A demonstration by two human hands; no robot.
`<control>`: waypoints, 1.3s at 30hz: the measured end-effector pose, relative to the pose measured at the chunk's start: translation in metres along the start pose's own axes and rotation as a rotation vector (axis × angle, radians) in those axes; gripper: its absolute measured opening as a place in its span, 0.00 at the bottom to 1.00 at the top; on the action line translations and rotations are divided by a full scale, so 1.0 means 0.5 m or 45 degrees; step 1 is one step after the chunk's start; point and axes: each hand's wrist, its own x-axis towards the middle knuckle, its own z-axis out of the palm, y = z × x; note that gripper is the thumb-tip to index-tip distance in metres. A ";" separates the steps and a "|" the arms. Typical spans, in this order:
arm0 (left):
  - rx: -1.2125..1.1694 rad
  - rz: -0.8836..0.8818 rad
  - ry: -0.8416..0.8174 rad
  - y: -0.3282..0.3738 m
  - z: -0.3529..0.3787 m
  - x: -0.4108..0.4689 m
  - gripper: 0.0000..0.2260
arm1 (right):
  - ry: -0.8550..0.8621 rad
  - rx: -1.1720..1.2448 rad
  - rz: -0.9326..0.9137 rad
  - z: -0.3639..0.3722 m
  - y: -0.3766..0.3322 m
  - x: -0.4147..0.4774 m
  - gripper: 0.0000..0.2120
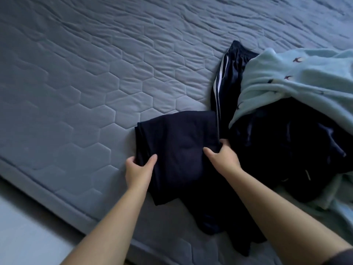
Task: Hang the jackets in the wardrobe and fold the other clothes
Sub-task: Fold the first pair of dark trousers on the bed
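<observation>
— Navy garment (177,142), where is it and how does it handle?
— It's on the mattress (76,83) near the front edge, partly folded, just beside the clothes pile (286,150). I'd say soft, light and limp, so it sags if lifted by one side.
— Grips?
— My left grip (140,167) pinches the left edge, thumb on top. My right grip (221,155) pinches the right edge. Best held at both edges, cloth taut, or the fold collapses.

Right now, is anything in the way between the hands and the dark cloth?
No, nothing is. The left hand and the right hand both grip the dark cloth on the mattress. The light blue fleece lies off to the right.
</observation>
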 end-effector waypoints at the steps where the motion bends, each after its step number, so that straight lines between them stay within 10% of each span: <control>1: -0.063 -0.090 -0.176 -0.012 -0.003 -0.004 0.34 | -0.050 0.032 0.012 -0.002 0.008 0.004 0.33; 5: -0.159 -0.331 -0.712 -0.009 -0.005 -0.015 0.41 | -0.210 0.044 0.085 -0.011 0.020 0.023 0.39; 15: -0.597 -0.236 -0.754 0.115 -0.041 -0.192 0.14 | -0.123 0.193 0.016 -0.102 -0.008 -0.115 0.38; 22: -0.925 -0.019 -0.786 0.168 -0.150 -0.489 0.17 | -0.718 1.474 0.699 -0.262 -0.027 -0.402 0.34; 31: -0.945 0.365 -0.704 0.100 -0.330 -0.926 0.22 | -0.858 1.725 0.233 -0.506 0.020 -0.772 0.11; 39: -1.212 0.279 -0.361 -0.058 -0.544 -1.222 0.24 | -1.028 1.510 -0.098 -0.541 0.024 -1.093 0.19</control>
